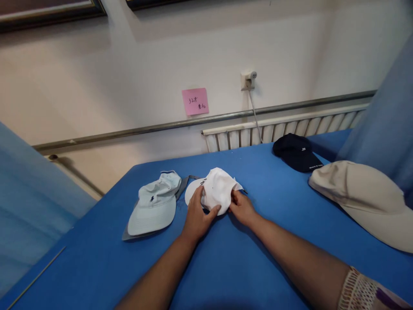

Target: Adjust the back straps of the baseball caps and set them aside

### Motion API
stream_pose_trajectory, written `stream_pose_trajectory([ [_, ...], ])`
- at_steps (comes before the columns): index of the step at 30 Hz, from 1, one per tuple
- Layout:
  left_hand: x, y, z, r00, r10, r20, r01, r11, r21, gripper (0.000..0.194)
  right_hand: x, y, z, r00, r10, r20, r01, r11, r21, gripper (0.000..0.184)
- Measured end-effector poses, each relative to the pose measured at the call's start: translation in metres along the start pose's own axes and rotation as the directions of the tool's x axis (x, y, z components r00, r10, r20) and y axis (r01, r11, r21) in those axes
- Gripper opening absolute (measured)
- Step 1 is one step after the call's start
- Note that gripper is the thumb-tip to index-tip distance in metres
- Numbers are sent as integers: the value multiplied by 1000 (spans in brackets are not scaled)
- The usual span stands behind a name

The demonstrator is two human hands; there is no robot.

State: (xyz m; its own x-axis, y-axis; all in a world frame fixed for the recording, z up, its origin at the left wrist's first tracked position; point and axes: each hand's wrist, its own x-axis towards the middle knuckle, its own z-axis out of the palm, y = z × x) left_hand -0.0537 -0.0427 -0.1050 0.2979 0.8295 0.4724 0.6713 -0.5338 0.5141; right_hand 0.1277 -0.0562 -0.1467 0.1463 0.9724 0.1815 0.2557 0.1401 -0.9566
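A white baseball cap (pixel 219 187) lies on its side at the middle of the blue-covered table, its brim pointing left and dark lettering near the front. My left hand (pixel 197 217) grips the cap's near left side, thumb on the crown and fingers by the brim. At the back edge on the right, my right hand (pixel 242 207) pinches the cap, with its fingertips partly hidden behind the fabric. A small dark strap end shows just beyond that hand. To the left sits a pale mint cap (pixel 156 204) with a small dark emblem, resting on a grey cap (pixel 182 188).
A black cap (pixel 295 150) and a large beige cap (pixel 361 189) lie on the right of the blue table (pixel 213 267). Behind are a metal rail (pixel 161 126), a radiator (pixel 238 137) and a plugged-in cord (pixel 254 110). Blue curtains (pixel 35 206) hang at both sides.
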Motion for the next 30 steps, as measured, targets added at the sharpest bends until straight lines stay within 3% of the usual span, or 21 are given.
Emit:
stream_pose_trajectory([
  [5,11,-6,10,993,56,104,-64,996,68,49,-10,-21,-8,991,-66,120,87,980,-180,11],
  [7,19,-12,14,991,61,121,-77,988,136,46,-16,-31,-11,988,-65,139,97,967,-236,18],
  [11,40,-21,18,991,124,53,-134,950,283,40,-22,-41,-16,974,-88,207,116,985,-127,31],
  [14,58,-33,20,991,118,-58,-92,939,331,31,-13,-33,-25,996,-81,20,81,997,7,34],
  [17,71,-50,22,983,31,-183,22,960,280,37,5,-13,-39,977,22,-212,-10,998,60,32],
  [21,74,-63,20,969,-10,-246,61,978,200,50,25,12,-50,948,152,-279,-140,988,64,19],
  [24,65,-51,12,955,18,-295,29,988,154,49,29,21,-49,960,143,-240,-137,990,43,12],
  [27,45,-23,3,940,111,-321,-73,989,128,40,28,23,-47,974,98,-204,-106,994,-28,11],
  [30,22,7,2,953,223,-206,-210,974,86,29,27,25,-46,979,72,-190,-96,988,-120,12],
])
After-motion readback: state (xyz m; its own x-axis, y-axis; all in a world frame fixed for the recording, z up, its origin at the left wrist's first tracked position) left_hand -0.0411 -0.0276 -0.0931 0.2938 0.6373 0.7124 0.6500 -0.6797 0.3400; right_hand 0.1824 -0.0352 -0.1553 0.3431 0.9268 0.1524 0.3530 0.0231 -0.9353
